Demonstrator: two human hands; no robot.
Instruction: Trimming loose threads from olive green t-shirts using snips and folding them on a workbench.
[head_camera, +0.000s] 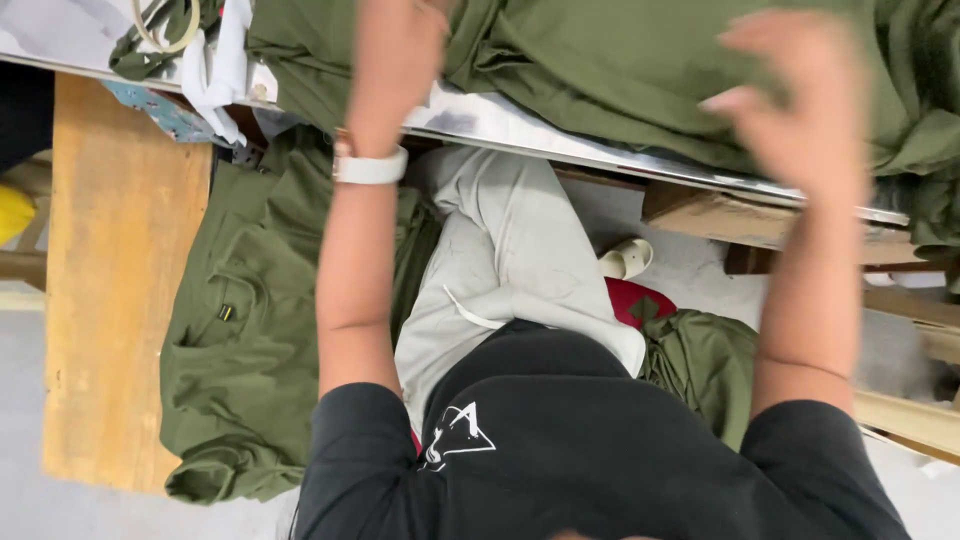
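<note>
The right hand (800, 110) is held open, blurred, above olive green fabric (620, 70); the left hand's (395, 50) grip cannot be told.

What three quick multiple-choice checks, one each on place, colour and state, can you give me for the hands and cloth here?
1. Where is the left hand?
A. On the green cloth on the table
B. On the wooden bench
C. On the sandal

2. What colour is the band on the left wrist?
A. Red
B. White
C. Black

3. How is the right hand?
A. Closed in a fist
B. Open, fingers spread, above the cloth
C. Gripping the table edge

Answers: 1 A, the hand reaches past the table edge onto the cloth. 2 B, the band shows white against the arm. 3 B, though blurred, its fingers are apart and hold nothing.
</note>
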